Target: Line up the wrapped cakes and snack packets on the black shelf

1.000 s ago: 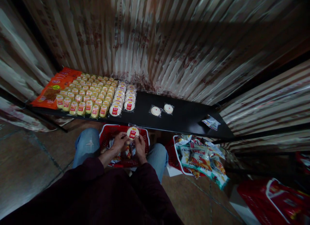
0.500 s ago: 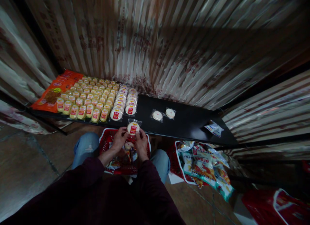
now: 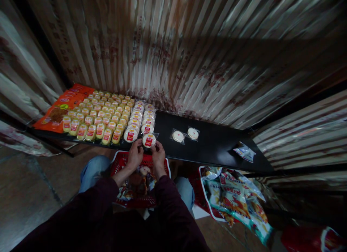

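The left hand and right hand share one grip, their fingertips pinching a wrapped cracker by its two sides. A second ago the cracker is over the red basket; now it has moved forward to the front edge of the black shelf, at the near end of the cracker row just ahead of the grip. The yellow cakes and orange bags left of the grip keep their places, as do two loose crackers and a small packet to its right.

Whether the held cracker rests on the shelf, one cannot tell. Forearms cover part of the basket below the grip, and its contents are dim. Lower right of the grip, snack bags hide much of a second basket. Farther right, a red object is blurred and cut off by the frame.
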`<state>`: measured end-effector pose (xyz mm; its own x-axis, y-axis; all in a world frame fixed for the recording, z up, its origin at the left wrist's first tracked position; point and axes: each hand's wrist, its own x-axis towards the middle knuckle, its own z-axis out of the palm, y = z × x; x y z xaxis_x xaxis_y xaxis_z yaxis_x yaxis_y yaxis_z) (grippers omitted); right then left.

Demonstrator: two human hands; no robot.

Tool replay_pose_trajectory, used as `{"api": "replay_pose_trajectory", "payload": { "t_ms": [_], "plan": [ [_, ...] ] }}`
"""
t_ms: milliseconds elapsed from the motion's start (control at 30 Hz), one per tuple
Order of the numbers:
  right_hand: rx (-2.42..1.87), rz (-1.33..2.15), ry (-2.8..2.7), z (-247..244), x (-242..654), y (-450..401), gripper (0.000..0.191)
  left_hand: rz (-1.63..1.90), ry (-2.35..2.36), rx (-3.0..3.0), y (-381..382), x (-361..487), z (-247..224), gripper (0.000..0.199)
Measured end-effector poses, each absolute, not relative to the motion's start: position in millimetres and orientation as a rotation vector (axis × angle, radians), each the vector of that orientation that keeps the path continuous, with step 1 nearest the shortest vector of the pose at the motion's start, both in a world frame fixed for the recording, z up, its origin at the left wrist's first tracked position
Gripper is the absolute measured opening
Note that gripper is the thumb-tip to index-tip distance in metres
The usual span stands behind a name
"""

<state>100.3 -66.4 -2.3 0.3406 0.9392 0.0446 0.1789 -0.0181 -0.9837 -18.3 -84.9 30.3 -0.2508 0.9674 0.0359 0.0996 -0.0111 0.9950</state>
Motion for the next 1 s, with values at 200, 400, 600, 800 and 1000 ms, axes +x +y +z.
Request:
{"api": "replay_pose_trajectory", "payload": {
  "t_ms": [200, 400, 600, 800, 1000],
  "plan": [
    [-1.526, 0.779, -1.182, 1.8, 103.4, -49.1, 0.033, 1.386, 1.472, 1.288, -77.0, -18.7, 24.2, 0.042],
    [-1.553, 0.729, -1.210, 0.2, 102.5, -33.8, 0.032, 1.381, 1.468, 1.468, -70.0, -17.9, 19.0, 0.044],
    [-1.606, 0.727, -1.238, 0.9, 100.8, -26.4, 0.035, 1.354, 1.474, 1.508, -68.1, -17.0, 15.3, 0.043],
    [-1.641, 0.636, -1.327, -1.7, 98.7, -23.3, 0.031, 1.321, 1.456, 1.538, -68.6, -18.0, 11.9, 0.043],
    [-1.701, 0.540, -1.418, -0.5, 94.5, -23.1, 0.030, 1.266, 1.392, 1.667, -68.2, -16.3, 3.2, 0.052]
  ]
}}
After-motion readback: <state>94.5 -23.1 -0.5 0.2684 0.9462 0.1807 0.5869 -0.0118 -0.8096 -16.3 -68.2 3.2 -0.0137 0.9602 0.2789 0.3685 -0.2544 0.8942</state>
